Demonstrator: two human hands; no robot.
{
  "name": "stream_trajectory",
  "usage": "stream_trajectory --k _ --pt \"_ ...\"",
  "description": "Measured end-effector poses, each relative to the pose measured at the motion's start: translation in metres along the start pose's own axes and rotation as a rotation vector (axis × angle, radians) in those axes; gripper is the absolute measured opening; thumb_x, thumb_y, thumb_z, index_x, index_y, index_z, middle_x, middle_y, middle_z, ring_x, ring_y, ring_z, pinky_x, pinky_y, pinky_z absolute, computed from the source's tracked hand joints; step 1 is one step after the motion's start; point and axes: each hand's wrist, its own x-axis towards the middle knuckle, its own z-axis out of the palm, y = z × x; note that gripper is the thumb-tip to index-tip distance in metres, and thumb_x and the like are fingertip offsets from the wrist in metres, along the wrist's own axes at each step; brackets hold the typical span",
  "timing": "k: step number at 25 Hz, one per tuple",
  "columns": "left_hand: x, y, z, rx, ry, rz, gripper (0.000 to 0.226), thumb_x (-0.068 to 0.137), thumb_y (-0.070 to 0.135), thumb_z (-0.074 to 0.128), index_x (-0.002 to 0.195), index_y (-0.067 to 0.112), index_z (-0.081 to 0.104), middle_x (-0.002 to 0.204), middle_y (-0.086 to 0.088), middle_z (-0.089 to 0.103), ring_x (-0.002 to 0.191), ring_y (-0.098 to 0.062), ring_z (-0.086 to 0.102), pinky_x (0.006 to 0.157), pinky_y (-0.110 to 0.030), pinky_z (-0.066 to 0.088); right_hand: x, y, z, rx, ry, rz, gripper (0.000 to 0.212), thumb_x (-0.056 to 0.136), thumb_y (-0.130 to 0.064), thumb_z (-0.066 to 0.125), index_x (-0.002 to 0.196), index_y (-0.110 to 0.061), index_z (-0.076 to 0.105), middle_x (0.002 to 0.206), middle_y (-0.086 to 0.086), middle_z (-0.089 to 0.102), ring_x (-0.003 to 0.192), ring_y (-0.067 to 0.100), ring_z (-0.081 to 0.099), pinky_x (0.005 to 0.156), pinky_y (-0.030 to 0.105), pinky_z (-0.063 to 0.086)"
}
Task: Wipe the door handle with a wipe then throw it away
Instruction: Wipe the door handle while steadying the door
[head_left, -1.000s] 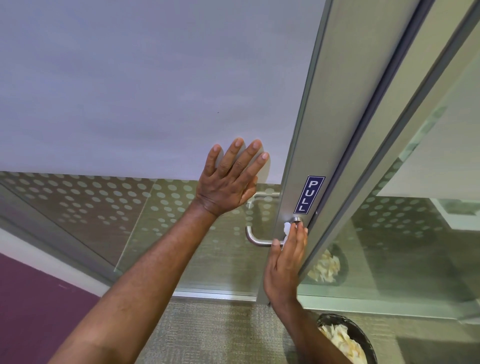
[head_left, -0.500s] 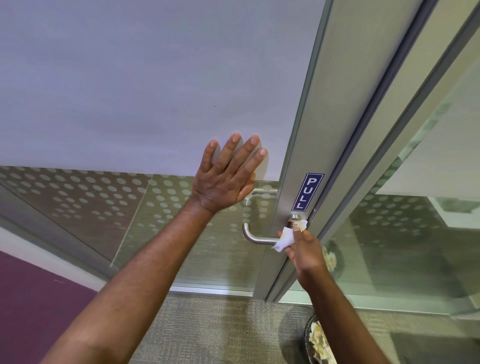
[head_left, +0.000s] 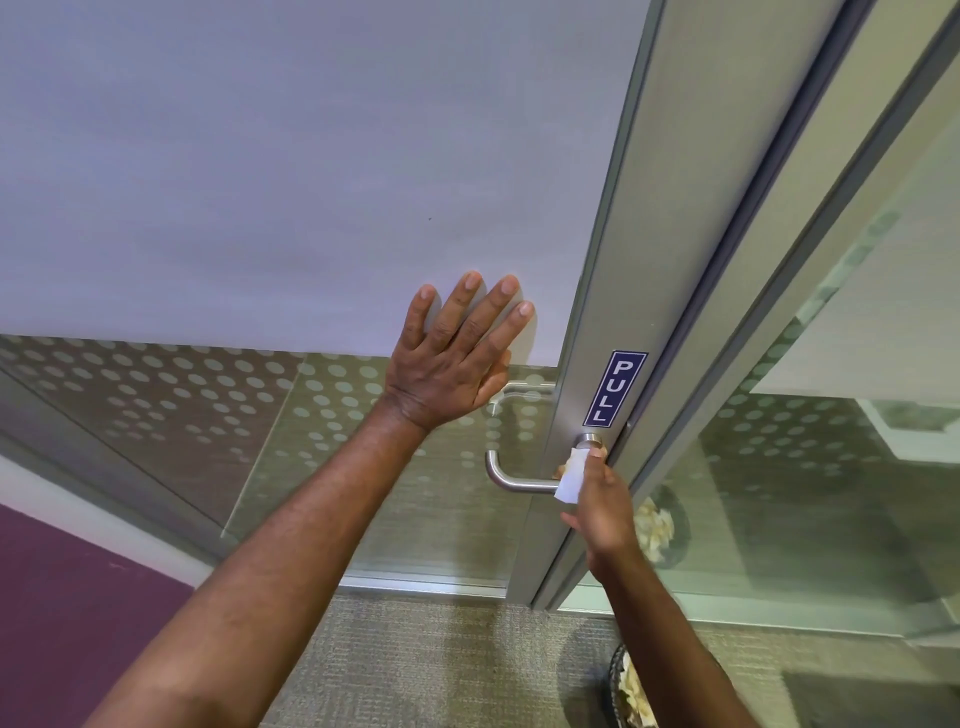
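A brushed-metal lever door handle (head_left: 511, 478) sticks out from the grey door frame below a blue PULL label (head_left: 614, 387). My right hand (head_left: 597, 506) pinches a small white wipe (head_left: 571, 475) against the handle's base, near the round rose. My left hand (head_left: 457, 358) lies flat on the frosted glass door panel (head_left: 291, 171) with fingers spread, just left of and above the handle.
A dark wastebasket (head_left: 626, 686) with crumpled paper stands on the carpet at the lower right, partly behind my right forearm; its reflection shows in the glass side panel (head_left: 810, 478). A purple floor area lies at the lower left.
My right hand went from fingers flat against the handle's base to pinching the wipe there. The view shifted slightly; my left hand stays pressed on the door.
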Motion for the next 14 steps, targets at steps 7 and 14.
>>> stream_trajectory --k 7,14 --pt "0.001 0.000 -0.002 -0.009 0.003 -0.002 0.076 0.097 0.036 0.054 0.167 0.020 0.028 0.177 -0.005 0.014 0.165 -0.030 0.009 0.132 -0.055 0.006 0.016 0.004 0.001 -0.495 0.059 -0.334 0.041 0.106 -0.036 0.035 0.093 -0.011 0.066 0.093 0.015 0.071 0.086 0.034 0.066 0.075 0.039 0.049" --pt "0.002 0.000 -0.002 0.005 -0.002 -0.006 0.076 0.098 0.036 0.052 0.167 0.020 0.026 0.177 -0.005 0.011 0.165 -0.030 0.007 0.132 -0.055 0.004 0.007 0.013 0.007 0.242 -0.040 -0.044 0.037 0.100 -0.052 0.050 0.080 -0.021 0.054 0.064 -0.009 0.042 0.053 0.008 0.037 0.053 0.027 0.031"
